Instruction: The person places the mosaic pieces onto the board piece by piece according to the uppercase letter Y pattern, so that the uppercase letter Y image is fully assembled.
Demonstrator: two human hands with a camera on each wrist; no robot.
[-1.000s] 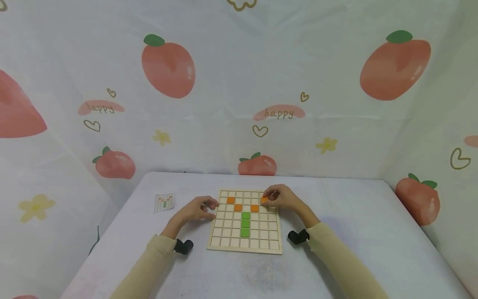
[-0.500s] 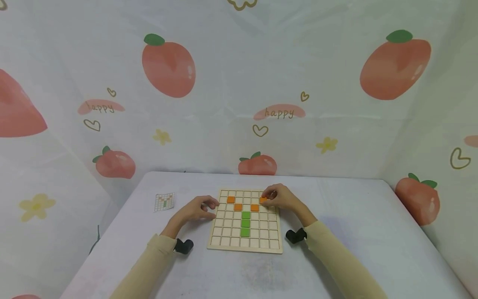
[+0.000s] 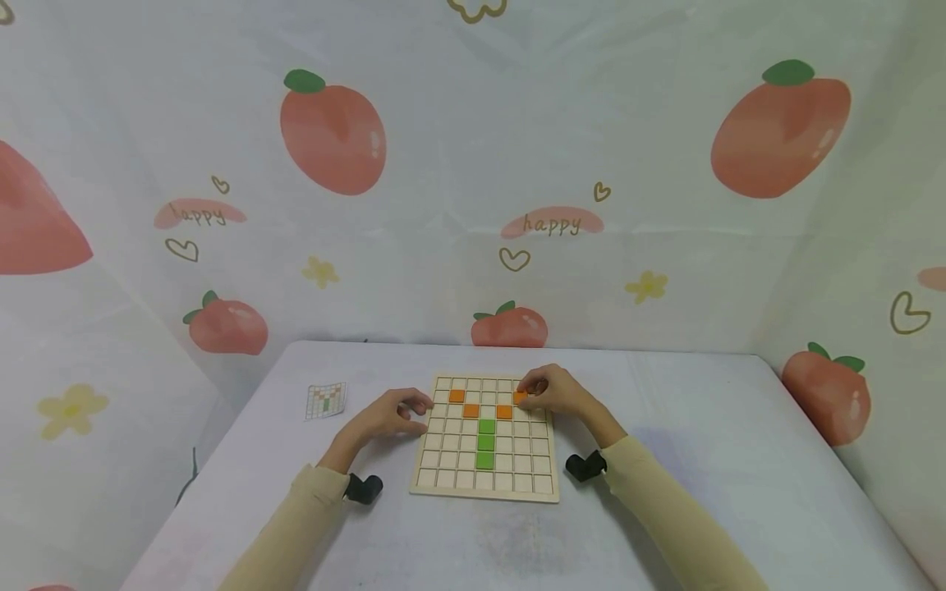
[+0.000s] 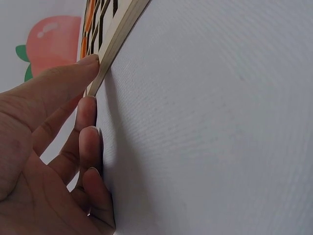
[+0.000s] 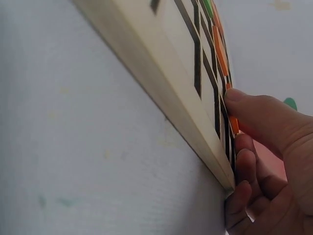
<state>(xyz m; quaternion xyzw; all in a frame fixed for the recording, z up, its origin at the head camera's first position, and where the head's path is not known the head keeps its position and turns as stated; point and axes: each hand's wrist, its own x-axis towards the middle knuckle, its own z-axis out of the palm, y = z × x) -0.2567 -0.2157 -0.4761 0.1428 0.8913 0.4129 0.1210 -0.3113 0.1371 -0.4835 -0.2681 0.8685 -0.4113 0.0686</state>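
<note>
A square wooden grid board [image 3: 452, 492] lies on the white table. Its recesses hold three green tiles [image 3: 485, 442] in a column, with orange tiles [image 3: 470, 410] branching up to both sides in a Y. My right hand [image 3: 559, 391] is over the board's upper right, thumb and fingers pinching an orange tile [image 5: 234, 123] that sits at a grid cell and is partly covered by them. At the board's left edge, my left hand [image 3: 388, 413] holds nothing; its thumb [image 4: 73, 78] and a fingertip touch the wooden rim, and the other fingers bend loosely near the tabletop.
A small pattern card [image 3: 326, 400] showing a coloured Y on a grid lies on the table left of the board. A printed cloth backdrop [image 3: 429, 271] stands behind the table. Black wrist cameras [image 3: 365, 487] sit beneath both wrists.
Over the last second my right hand shifted slightly left with the orange tile, bringing it into line with its cell. My left hand and the board stayed in place.
</note>
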